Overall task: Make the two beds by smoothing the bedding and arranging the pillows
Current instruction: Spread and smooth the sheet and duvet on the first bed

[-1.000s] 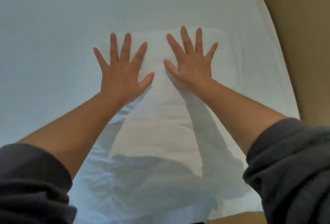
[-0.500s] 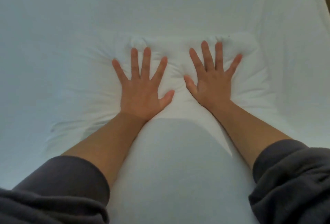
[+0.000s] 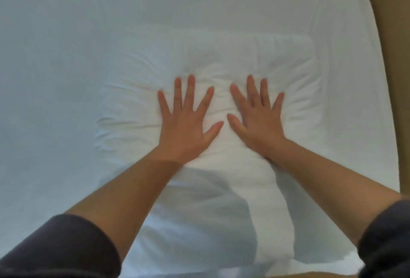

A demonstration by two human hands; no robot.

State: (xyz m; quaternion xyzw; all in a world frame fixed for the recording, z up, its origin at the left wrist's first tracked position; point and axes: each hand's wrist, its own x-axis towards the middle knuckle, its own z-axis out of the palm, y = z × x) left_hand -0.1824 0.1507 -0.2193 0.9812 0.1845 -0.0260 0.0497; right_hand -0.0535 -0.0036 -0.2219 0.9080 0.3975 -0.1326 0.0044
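Both hands have slid back toward me since half a second ago, and the pillow now shows more of its far edge — it had been half hidden under the fingers. Left hand (image 3: 186,126) and right hand (image 3: 258,120) lie flat on the pillow (image 3: 241,62), palms down, fingers spread wide, thumbs nearly meeting in the middle. Neither hand is clamped on anything; they just press. Creases fan out from under both palms, so I judge the stuffing is being pushed down and flattened.

Pillow sits on the white bedding (image 3: 66,33), toward the right side of the bed, its right edge near the mattress edge where a tan surface (image 3: 390,78) runs alongside. Bedding to the left and above looks smooth, with a few faint ridges at upper right. Dark sleeves (image 3: 60,249) are pushed up on both forearms.

Progress, as I read it: the sheet on this bed looks mostly smoothed, 1 pillow is placed and is being patted flat. Left to do — finish this pillow, maybe square it to the bed edge. I see only 1 pillow and 1 bed from here, so I can't tell whether more pillows belong on it or what state bed 2 is in.
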